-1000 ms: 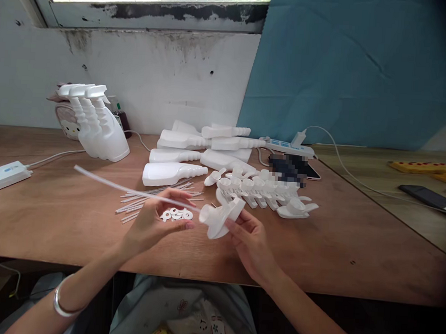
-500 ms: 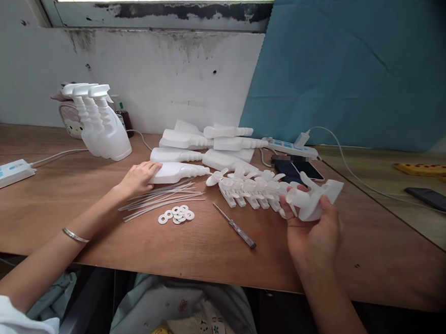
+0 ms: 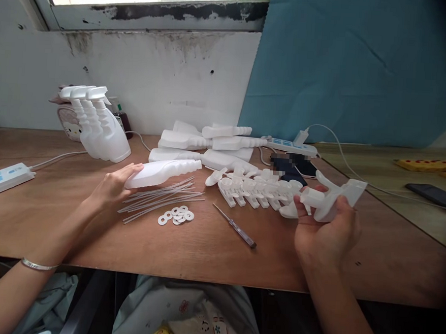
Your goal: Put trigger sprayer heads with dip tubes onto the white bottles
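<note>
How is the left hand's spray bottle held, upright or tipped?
Tipped: the spray bottle is nearly sideways in the left hand, neck pointing right.

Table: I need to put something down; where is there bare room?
Bare table shows in front of the washers and screwdriver; at left, between the left power strip and left hand; and to the right of the right hand. It is crowded from the tubes and spray heads back to the lying bottles.

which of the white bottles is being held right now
The bottle in the left hand, held near its base, neck pointing right. The loose bottles lie behind it, and the standing ones wear spray heads.
</note>
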`<state>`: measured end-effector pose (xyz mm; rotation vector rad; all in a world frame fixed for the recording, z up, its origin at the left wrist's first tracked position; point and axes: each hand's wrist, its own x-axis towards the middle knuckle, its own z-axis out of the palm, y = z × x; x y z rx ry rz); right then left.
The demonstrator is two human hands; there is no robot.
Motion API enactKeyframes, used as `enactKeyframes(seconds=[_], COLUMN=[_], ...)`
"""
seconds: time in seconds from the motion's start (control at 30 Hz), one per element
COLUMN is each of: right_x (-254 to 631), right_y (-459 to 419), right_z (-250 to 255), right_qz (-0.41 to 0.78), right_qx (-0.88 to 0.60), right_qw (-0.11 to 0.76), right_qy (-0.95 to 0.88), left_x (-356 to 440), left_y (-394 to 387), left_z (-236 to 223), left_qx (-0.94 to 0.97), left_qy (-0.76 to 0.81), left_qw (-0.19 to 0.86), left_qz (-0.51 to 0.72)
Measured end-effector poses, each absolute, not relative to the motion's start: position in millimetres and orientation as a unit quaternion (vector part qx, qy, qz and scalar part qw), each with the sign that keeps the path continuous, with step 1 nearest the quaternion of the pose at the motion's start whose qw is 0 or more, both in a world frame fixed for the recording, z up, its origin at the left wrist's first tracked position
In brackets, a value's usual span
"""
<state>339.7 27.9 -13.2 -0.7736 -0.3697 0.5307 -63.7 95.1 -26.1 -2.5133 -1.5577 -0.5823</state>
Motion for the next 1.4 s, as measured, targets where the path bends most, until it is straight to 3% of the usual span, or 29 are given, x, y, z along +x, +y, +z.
enactKeyframes(seconds=[0.33, 0.77, 0.97, 1.23, 1.4], right_x=[338, 341, 336, 301, 296], right_y=[26, 22, 21, 5, -3], right_z=[-11, -6, -11, -27, -30], right_qz=[0.279, 0.293, 0.305, 0.388, 0.409], right_qx=[-0.361, -0.362, -0.359, -0.371, -0.367], right_qw=[0.873, 0.872, 0.861, 0.735, 0.699], right_qy=[-0.174, -0.153, -0.191, -0.415, -0.458], left_x=[-58, -62, -51, -6, -7], left_y=[89, 81, 75, 28, 9], left_z=[-30, -27, -25, -7, -15], left_qx=[-0.848, -0.851, -0.86, -0.884, -0.787], left_qy=[-0.477, -0.471, -0.422, -0.322, -0.408], left_qw=[0.04, 0.098, 0.093, 0.002, -0.136], left_qz=[-0.228, -0.21, -0.271, -0.338, -0.443])
